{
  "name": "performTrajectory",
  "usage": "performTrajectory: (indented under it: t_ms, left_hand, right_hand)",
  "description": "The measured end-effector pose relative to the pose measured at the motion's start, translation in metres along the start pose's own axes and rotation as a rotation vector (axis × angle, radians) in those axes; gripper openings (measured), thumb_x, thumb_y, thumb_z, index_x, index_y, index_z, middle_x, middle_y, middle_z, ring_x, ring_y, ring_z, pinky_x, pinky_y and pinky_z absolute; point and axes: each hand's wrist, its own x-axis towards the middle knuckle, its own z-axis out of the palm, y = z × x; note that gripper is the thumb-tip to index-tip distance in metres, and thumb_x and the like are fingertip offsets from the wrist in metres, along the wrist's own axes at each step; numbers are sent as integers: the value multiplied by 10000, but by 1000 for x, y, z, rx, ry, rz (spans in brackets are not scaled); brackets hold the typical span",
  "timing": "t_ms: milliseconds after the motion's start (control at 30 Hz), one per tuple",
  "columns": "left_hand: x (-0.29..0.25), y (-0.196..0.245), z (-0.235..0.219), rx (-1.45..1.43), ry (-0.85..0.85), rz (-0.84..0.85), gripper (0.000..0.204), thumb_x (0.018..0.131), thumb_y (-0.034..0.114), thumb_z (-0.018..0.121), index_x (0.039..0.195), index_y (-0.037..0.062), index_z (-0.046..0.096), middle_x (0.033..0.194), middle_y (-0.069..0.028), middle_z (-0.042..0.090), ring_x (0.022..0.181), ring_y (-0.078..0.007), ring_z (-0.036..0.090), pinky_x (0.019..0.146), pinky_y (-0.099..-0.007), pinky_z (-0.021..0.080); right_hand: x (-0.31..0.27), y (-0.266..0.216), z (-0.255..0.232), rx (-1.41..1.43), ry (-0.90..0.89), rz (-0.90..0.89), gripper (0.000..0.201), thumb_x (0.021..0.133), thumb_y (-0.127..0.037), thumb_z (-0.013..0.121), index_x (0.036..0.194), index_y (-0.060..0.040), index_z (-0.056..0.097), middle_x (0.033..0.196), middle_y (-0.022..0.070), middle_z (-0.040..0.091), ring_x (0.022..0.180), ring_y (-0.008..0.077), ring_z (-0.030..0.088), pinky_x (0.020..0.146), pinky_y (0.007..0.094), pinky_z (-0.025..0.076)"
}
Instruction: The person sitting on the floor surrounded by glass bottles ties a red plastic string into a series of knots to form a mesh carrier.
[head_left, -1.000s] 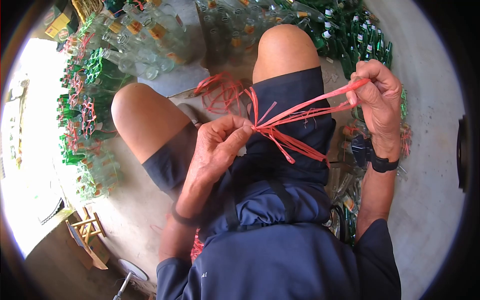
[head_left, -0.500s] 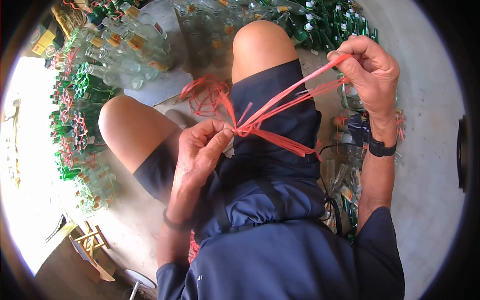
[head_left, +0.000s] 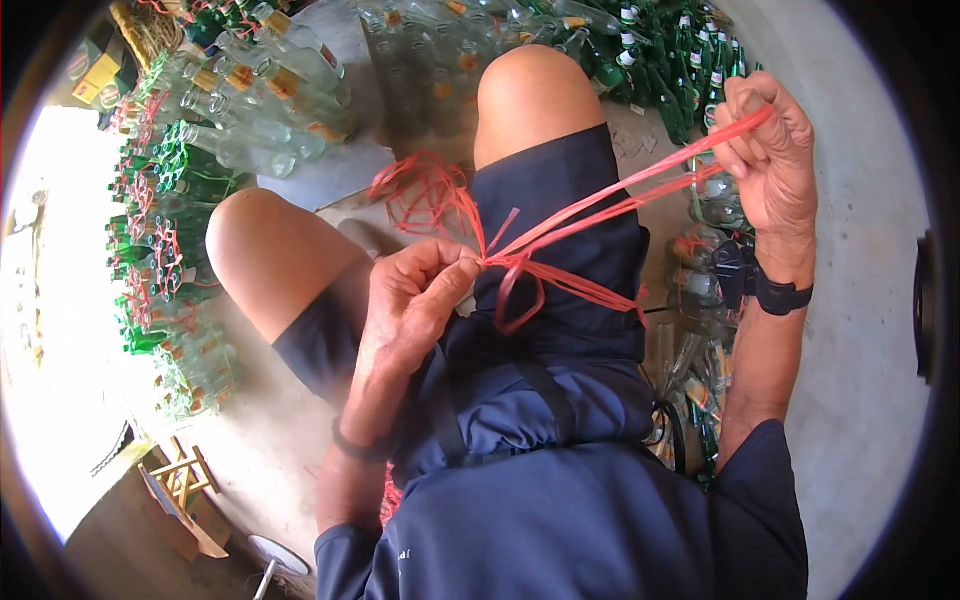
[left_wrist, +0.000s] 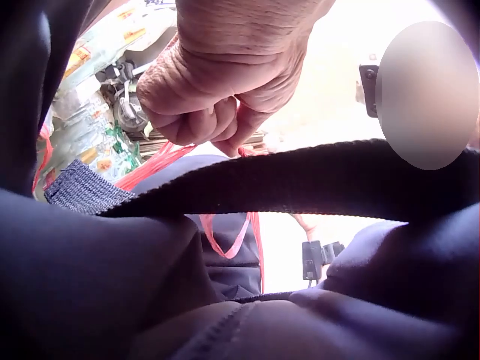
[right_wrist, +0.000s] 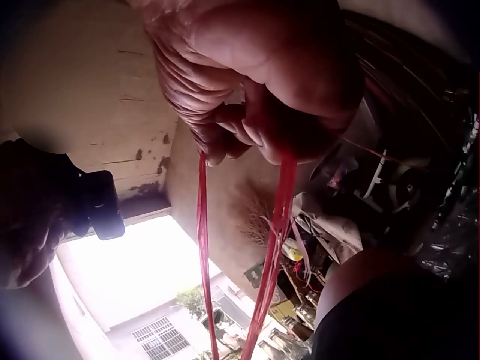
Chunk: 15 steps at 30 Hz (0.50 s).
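Red plastic twine (head_left: 640,195) stretches in strands between the two hands over the person's lap. The left hand (head_left: 415,300) pinches the bunched strands between thumb and forefinger, near the right thigh. Up at the right, the right hand (head_left: 775,165) has its fingers curled round the far end, held as a loop. The right wrist view shows two taut strands (right_wrist: 281,225) running from the right hand (right_wrist: 262,75). Loose tails and a small loop hang by the left fingertips. In the left wrist view, the left hand (left_wrist: 225,75) has its fingers folded in, with twine (left_wrist: 154,166) beside them.
A tangle of red twine (head_left: 425,195) lies between the knees. Colourless glass bottles (head_left: 270,100) and green bottles (head_left: 680,75) stand beyond the knees. Tied bottle bundles (head_left: 150,250) line the left side. A small wooden stool (head_left: 185,480) is at lower left.
The right hand has moved up and outward, drawing the twine's looped end away from the left hand, which keeps its pinch. A small loop now droops below the left fingertips.
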Motion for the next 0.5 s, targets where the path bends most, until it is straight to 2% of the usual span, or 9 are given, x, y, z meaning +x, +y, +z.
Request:
performTrajectory:
  t_ms: [33, 100, 133, 200, 233, 367, 433, 467, 500]
  left_hand:
    - [1, -2, -1, 2, -2, 4, 162, 1004, 143, 673, 936, 3, 718, 746, 90, 578, 636, 12, 432, 551, -194, 322]
    - [2, -4, -3, 4, 1, 6, 161, 1003, 142, 673, 933, 5, 722, 741, 91, 580, 635, 12, 432, 550, -197, 324]
    - [2, -6, -3, -9, -13, 4, 160, 1002, 141, 672, 933, 5, 722, 737, 90, 584, 635, 11, 434, 550, -198, 328]
    - [2, -5, -3, -23, -23, 1, 160, 1002, 139, 672, 933, 4, 722, 733, 89, 588, 635, 10, 436, 551, -199, 331]
    - [2, -3, -2, -34, -27, -4, 160, 1002, 141, 672, 933, 6, 722, 729, 88, 591, 635, 10, 435, 550, -200, 331]
    - [5, -11, -1, -60, -25, 31, 160, 1003, 147, 674, 934, 12, 724, 727, 86, 600, 632, 8, 432, 548, -204, 332]
    - [5, -11, 0, -55, -26, 45, 162, 1003, 151, 677, 934, 12, 724, 730, 83, 604, 635, 7, 435, 551, -206, 336]
    - [5, -11, -1, -50, -26, 58, 164, 1003, 155, 681, 933, 13, 725, 733, 81, 609, 639, 5, 437, 553, -209, 339]
    - [4, -9, -2, -51, -24, 57, 164, 1003, 155, 681, 933, 13, 725, 733, 81, 609, 639, 5, 437, 553, -209, 339]
  right_hand:
    - [0, -1, -1, 4, -5, -2, 199, 993, -169, 726, 1050, 22, 720, 877, 18, 726, 590, 44, 477, 536, 206, 368]
    - [-3, -2, -1, -449, 187, -102, 156, 980, -130, 741, 1024, 19, 726, 835, -13, 701, 623, 35, 491, 558, 195, 377]
    - [-2, -1, -2, -446, 182, -101, 156, 980, -130, 741, 1024, 19, 726, 835, -13, 701, 623, 35, 491, 558, 195, 377]
    - [-1, 0, -3, -948, 300, -288, 100, 953, -80, 766, 976, 12, 735, 805, -40, 676, 659, 14, 500, 575, 184, 379]
    - [-2, -4, -2, -927, 288, -263, 67, 928, -42, 782, 931, 8, 738, 800, -51, 663, 693, 4, 508, 588, 173, 382]
    - [-6, -7, 0, -1013, 339, -224, 62, 918, -34, 791, 933, 10, 749, 813, -41, 681, 711, 3, 508, 606, 168, 384]
    - [-5, -8, 8, -1005, 376, -241, 169, 969, -138, 758, 887, -6, 690, 743, -65, 597, 648, 11, 451, 589, 173, 371]
    - [-4, -9, 7, -1002, 374, -243, 169, 969, -138, 758, 887, -6, 690, 743, -65, 597, 648, 11, 451, 589, 173, 371]
    - [-3, -13, 6, -529, 239, -137, 235, 1000, -204, 719, 861, -32, 638, 711, -72, 518, 611, 23, 396, 567, 179, 356]
